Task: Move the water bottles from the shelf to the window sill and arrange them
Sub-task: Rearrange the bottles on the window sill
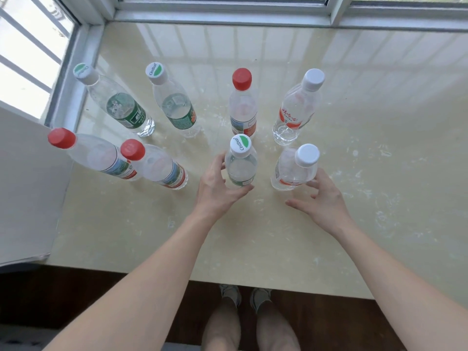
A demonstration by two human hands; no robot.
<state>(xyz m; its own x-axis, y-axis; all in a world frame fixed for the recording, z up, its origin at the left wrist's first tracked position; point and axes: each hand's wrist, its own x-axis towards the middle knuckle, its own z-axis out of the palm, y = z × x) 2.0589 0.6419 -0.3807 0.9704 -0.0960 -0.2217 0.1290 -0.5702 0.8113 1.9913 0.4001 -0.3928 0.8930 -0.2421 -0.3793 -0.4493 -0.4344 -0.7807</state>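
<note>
Eight water bottles stand upright on the glossy window sill in two loose rows. The back row has two green-labelled bottles, a red-capped bottle and a red-labelled bottle. At the front left, a red-capped pair stands almost touching.

The left grip, a bare hand, is closed round the front middle bottle, the one with the green mark on its white cap. The thumb wraps across the near side and the fingers curl round the far left side, low on the body. The right grip is wide, with fingers spread and loosely curved. Its fingertips are at the lower right side of the white-capped bottle, and I cannot tell whether they touch it. It holds nothing.

These look like thin, clear plastic bottles with their caps screwed on. How full they are is hard to read from above. If full, each would probably have modest weight, and its walls would dent under a hard squeeze. The bare plastic is probably slick, so the paper or film label band should give the better hold.

The bottles are tall and narrow on a polished sill. A push near the cap would likely tip one, while a push near the base would likely slide it. The safest hold seems to be round the middle to lower body with a light squeeze, keeping the bottle vertical. The close neighbours at the front leave little room, so a stray knuckle could knock one over.
</note>
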